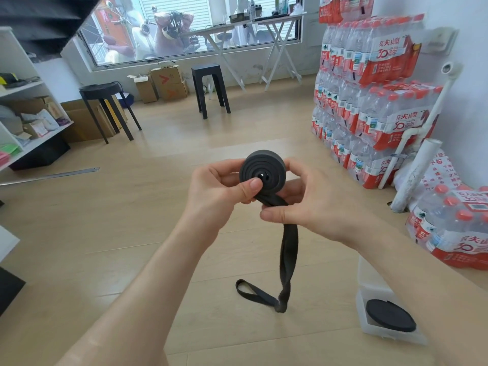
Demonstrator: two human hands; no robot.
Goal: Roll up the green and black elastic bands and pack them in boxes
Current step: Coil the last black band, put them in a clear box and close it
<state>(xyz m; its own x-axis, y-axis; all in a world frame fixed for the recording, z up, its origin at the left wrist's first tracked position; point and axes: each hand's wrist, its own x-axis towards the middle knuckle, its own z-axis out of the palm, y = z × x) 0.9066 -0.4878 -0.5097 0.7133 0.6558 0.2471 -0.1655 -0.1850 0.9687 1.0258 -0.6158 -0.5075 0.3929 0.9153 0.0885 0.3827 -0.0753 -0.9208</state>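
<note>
Head view: the black elastic band (262, 171) is partly wound into a tight coil, held up between both hands above the wooden floor (148, 212). The left hand (219, 191) grips the coil from its left, thumb (250, 187) pressed on the flat face near the centre hole. The right hand (311, 202) closes round the coil's right and far side, with the tail running out beneath the coil across that hand's fingers.

Below the coil the unwound tail (287, 249) hangs twisted, and its end loop (253, 293) lies on the floor. It looks soft, light and rubbery, so it probably grips well but wants to spring open. The best hold is likely a pinch across the coil's flat faces, while the other hand flattens the twist and feeds the tail in.

Lower right of the coil, a clear box (369, 283) holds a finished black roll (390, 315). No green band shows.
</note>
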